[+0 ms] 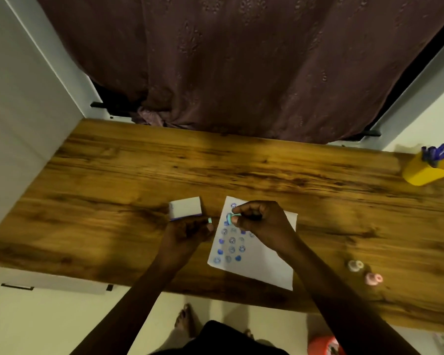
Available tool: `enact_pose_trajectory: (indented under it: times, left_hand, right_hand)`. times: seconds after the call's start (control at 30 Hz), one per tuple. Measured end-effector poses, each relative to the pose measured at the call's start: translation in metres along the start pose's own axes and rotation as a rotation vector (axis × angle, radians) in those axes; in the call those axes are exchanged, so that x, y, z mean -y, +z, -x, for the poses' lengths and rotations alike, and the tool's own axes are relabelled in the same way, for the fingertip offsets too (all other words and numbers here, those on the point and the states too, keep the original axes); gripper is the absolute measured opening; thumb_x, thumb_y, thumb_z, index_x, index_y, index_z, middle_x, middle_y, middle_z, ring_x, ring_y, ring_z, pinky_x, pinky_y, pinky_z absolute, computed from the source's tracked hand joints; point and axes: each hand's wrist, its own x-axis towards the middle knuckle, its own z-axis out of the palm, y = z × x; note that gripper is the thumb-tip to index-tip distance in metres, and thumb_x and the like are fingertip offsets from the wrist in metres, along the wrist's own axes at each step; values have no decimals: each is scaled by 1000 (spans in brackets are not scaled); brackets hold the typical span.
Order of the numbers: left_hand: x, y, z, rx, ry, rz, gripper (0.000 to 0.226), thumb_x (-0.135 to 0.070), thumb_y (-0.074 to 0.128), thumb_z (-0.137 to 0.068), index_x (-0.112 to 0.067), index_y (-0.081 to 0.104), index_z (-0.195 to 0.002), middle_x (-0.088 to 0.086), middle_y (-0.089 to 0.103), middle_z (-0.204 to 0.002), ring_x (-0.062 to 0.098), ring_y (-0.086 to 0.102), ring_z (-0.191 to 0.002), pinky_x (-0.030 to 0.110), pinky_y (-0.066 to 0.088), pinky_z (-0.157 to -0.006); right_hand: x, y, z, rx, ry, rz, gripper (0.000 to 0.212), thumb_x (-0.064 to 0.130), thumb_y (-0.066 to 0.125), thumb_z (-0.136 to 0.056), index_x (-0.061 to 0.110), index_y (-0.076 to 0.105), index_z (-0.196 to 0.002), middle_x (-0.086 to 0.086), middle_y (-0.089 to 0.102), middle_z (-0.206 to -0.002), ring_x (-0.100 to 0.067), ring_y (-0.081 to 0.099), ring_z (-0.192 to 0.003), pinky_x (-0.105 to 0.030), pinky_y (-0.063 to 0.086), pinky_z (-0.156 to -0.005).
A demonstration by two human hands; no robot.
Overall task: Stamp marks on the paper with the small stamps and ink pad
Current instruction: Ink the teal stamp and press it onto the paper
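Home room, wooden desk (241,170), curtain (241,60), pen holder (426,170)

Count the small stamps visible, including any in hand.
3. A green stamp is held in the right hand over the paper; a cream stamp and a pink stamp lie on the table to the right. The left hand may hide more.

The desk (267,170) is wood-grain board with a smooth, slightly glossy finish. A matt white paper sheet (262,262) carries blue ink marks. At the far right corner stands a smooth yellow plastic pen holder (423,172). Behind the far edge hangs a brown embroidered cloth curtain (241,60).
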Motion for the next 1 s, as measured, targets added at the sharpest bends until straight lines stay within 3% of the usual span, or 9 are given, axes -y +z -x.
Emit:
enact_pose_trajectory:
  times: [0.1, 0.13, 0.23, 0.33, 0.53, 0.8, 1.0]
  left_hand:
    - [12, -26, 3, -74, -4, 14, 37, -20, 77, -83, -13, 72, -119, -2, 81, -111, 22, 78, -103, 31, 65, -80]
    - [15, -33, 4, -110, -5, 3, 37, -22, 77, -82, -11, 73, -118, -3, 81, -109, 22, 78, -101, 27, 64, -77]
    - [24, -54, 7, -227, -15, -32, 25, -26, 79, -81, -23, 77, -105, -5, 83, -101, 20, 80, -94, 25, 64, -72]
    - [32, -69, 9, -294, -49, -82, 19, -22, 80, -87, -25, 77, -105, -3, 83, -98, 18, 80, -91, 28, 64, -73]
    - [35, -89, 12, -321, -69, -118, 18, -19, 77, -89, -23, 77, -107, -8, 82, -96, 13, 79, -87, 35, 62, -76]
    - [39, -101, 12, -312, -62, -128, 19, -21, 77, -90, -16, 77, -109, 0, 82, -97, 18, 79, -89, 37, 63, -77]
    - [41, -92, 6, -272, -48, -114, 16, -15, 78, -89, -18, 78, -105, -3, 82, -99, 16, 79, -93, 21, 62, -70]
  right_hand:
    - [6, 24, -15, 30, -66, 174, 22, 17, 84, -84, 14, 77, -105, -1, 80, -102, -14, 77, -91, -26, 62, -76]
    - [7, 32, -20, 35, -97, 230, 22, 17, 84, -84, 14, 77, -104, 0, 79, -103, -13, 76, -93, -26, 61, -79]
    - [9, 58, -33, 70, -181, 362, 22, 19, 82, -85, 18, 78, -107, 4, 79, -108, -7, 73, -95, -8, 52, -76]
    - [9, 81, -46, 120, -239, 480, 25, 15, 76, -90, 15, 78, -115, -2, 77, -117, -15, 72, -104, -13, 49, -82]
    - [9, 117, -61, 244, -261, 731, 34, 8, 69, -91, 17, 75, -122, -11, 73, -122, -29, 67, -113, -41, 55, -96]
    - [-3, 129, -63, 255, -222, 836, 38, 11, 66, -96, 14, 67, -134, -10, 68, -133, -29, 63, -123, -39, 53, -102]
    - [0, 135, -61, 237, -226, 841, 38, 9, 70, -93, 11, 69, -130, -12, 69, -131, -30, 65, -123, -38, 52, -102]
